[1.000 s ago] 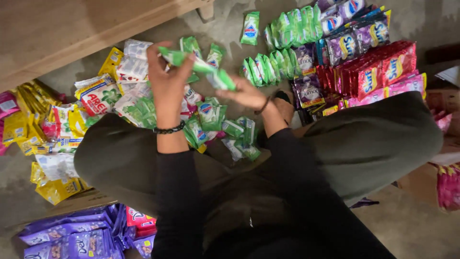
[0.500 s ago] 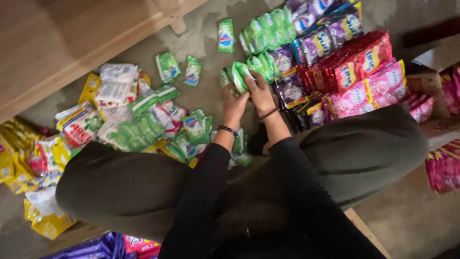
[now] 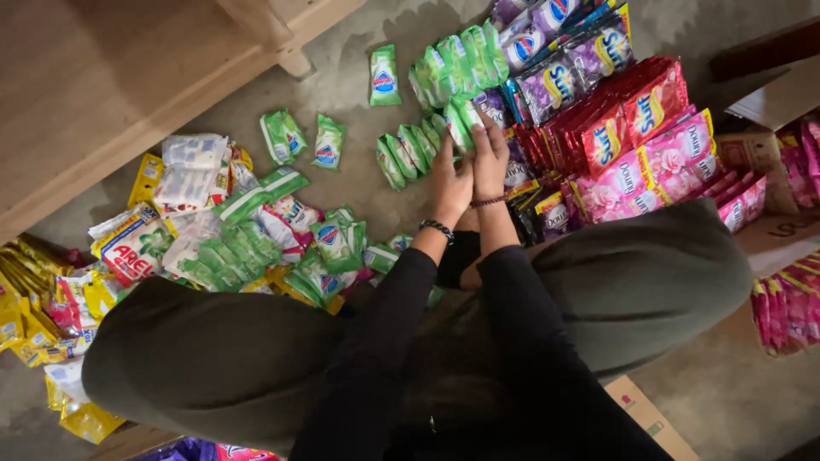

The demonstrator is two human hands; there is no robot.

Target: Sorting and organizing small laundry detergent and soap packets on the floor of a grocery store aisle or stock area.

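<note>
I crouch over a concrete floor covered with small sachets. My left hand, with a beaded bracelet on the wrist, and my right hand are side by side, fingers closed on the right end of a short row of green sachets lying overlapped on the floor. A second, longer row of green sachets lies just beyond it. One green sachet lies alone to the left of that row. My black sleeves and olive-trousered knees fill the lower part of the view.
Purple sachets, red sachets and pink sachets are stacked to the right. A mixed loose pile and yellow packets lie left. A wooden shelf runs along the top left. A cardboard box stands far right.
Both hands carried a strip of green sachets from above the loose pile on the left over to the right, and lowered it onto the short green row.
</note>
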